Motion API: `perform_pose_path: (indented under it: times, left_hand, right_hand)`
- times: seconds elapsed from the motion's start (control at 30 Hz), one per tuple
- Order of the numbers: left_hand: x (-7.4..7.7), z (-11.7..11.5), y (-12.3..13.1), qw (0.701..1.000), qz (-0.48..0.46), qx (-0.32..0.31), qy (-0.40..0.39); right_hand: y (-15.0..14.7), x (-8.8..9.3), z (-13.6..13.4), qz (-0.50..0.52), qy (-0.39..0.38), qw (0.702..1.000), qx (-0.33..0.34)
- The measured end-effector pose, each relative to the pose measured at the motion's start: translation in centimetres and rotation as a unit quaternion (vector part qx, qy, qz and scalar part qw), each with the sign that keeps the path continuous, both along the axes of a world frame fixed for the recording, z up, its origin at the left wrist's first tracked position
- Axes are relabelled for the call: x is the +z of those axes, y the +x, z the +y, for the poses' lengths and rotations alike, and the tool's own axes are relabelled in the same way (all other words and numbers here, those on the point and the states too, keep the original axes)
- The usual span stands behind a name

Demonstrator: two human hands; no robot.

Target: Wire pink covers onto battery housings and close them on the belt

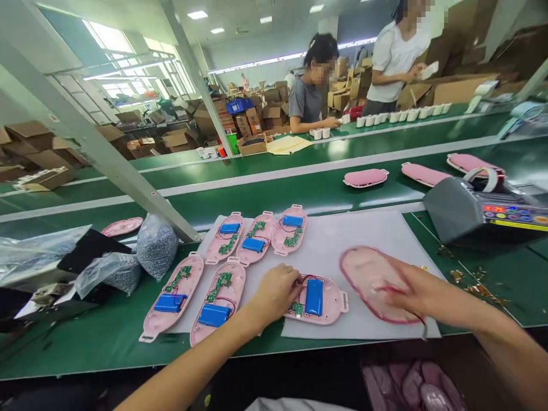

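A pink plastic casing half (329, 311) lies on the white sheet in front of me, holding a blue battery pack (314, 297), a small green circuit board (296, 309) and thin red wires. My left hand (277, 291) is closed on its left end, fingers bent over the rim; the fingertips are partly hidden. To the right, my right hand (405, 288) grips a second pink casing half (363, 271) without a visible battery, tilted above the sheet and blurred by motion. A dark wire (422, 325) hangs near that hand.
Several pink halves with batteries (175, 297) stand left on the white sheet (342, 228) and green bench. Bags of small metal parts (156, 245) sit by the post. A grey machine (483, 211) stands right. Closed pink casings (366, 178) lie behind; two co-workers (314, 91) stand beyond.
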State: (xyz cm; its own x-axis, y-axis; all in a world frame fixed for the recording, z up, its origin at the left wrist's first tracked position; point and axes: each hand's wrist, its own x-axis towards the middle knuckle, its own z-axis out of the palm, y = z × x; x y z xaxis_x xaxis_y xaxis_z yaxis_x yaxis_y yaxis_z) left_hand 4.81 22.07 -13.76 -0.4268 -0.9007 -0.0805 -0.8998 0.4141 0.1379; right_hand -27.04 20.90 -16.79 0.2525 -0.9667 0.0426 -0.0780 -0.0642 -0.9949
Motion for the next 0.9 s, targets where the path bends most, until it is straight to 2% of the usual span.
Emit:
perform_pose_path:
  times: [0.07,0.1,0.17,0.23,0.3,0.37,0.43,0.5,0.53,0.6,0.67,0.77,0.83,0.9]
  left_hand:
    - [-0.1,-0.4,0.3,1.0,0.001,-0.005,0.011]
    - [0.0,-0.3,0.7,1.0,0.016,-0.004,0.013]
    - [0.2,0.1,1.7,0.994,0.104,0.023,0.006]
    - [0.1,0.8,2.7,0.964,0.253,0.075,0.005]
    - [-0.1,1.7,3.2,0.916,0.385,0.115,0.016]
    - [-0.4,2.6,3.2,0.885,0.449,0.123,0.022]
    - [-0.5,3.5,3.0,0.876,0.467,0.119,0.01]
    - [-0.3,4.3,2.9,0.879,0.463,0.114,-0.007]
    - [-0.1,4.7,2.9,0.883,0.456,0.107,-0.018]
    - [0.2,5.2,2.8,0.898,0.427,0.08,-0.064]
    - [0.4,5.4,2.6,0.908,0.388,0.042,-0.155]
    - [0.2,5.0,1.8,0.883,0.354,0.051,-0.303]
    - [-0.2,4.3,1.2,0.859,0.398,0.072,-0.314]
    - [-0.5,3.5,0.9,0.834,0.481,0.079,-0.258]
  right_hand:
    - [2.1,1.6,-1.4,0.069,0.004,0.99,0.121]
    - [3.3,2.2,-2.1,0.083,0.011,0.984,0.159]
    - [5.3,2.8,-3.4,0.075,0.037,0.982,0.172]
    - [6.9,3.2,-4.0,0.083,0.062,0.984,0.146]
    - [8.2,3.5,-4.0,0.094,0.07,0.986,0.121]
    - [9.7,3.8,-3.9,0.065,0.07,0.992,0.087]
    - [11.4,3.8,-3.7,-0.024,0.068,0.997,0.004]
    - [12.9,3.5,-3.3,-0.113,0.089,0.986,-0.087]
    - [13.6,3.2,-3.0,-0.144,0.109,0.978,-0.106]
    - [14.5,2.6,-2.0,-0.191,0.148,0.966,-0.095]
    - [15.3,2.1,-0.7,-0.249,0.143,0.955,-0.074]
    - [16.3,1.6,1.2,-0.342,0.121,0.928,-0.086]
    - [17.1,1.3,2.1,-0.392,0.129,0.904,-0.112]
    - [17.9,1.1,2.5,-0.429,0.128,0.883,-0.138]
